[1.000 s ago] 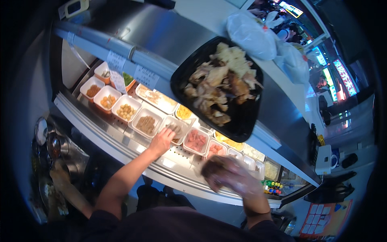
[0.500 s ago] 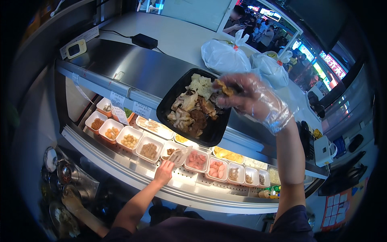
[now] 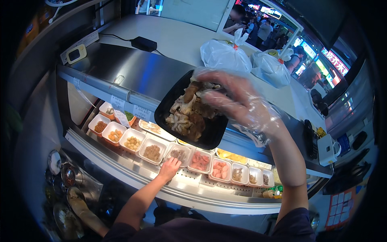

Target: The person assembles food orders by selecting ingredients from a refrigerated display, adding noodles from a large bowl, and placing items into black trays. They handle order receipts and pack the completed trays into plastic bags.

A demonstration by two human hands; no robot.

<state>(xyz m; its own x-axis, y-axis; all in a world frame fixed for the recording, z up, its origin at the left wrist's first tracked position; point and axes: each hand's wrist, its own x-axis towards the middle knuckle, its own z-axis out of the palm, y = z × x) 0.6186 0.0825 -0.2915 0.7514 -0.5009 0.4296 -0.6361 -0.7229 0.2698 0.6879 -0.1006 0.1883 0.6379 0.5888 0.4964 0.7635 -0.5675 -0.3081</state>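
The bare left hand (image 3: 169,168) rests, fingers spread flat, on the near edge of a row of small white ingredient tubs (image 3: 152,153), holding nothing. Above the tubs, a black tray of cooked meat and mushrooms (image 3: 192,115) sits on the steel counter (image 3: 133,72). The gloved right hand (image 3: 236,101), below the tray a second ago, now hovers over its food, fingers loosely open. Two tied plastic bags (image 3: 225,56) lie beyond the tray.
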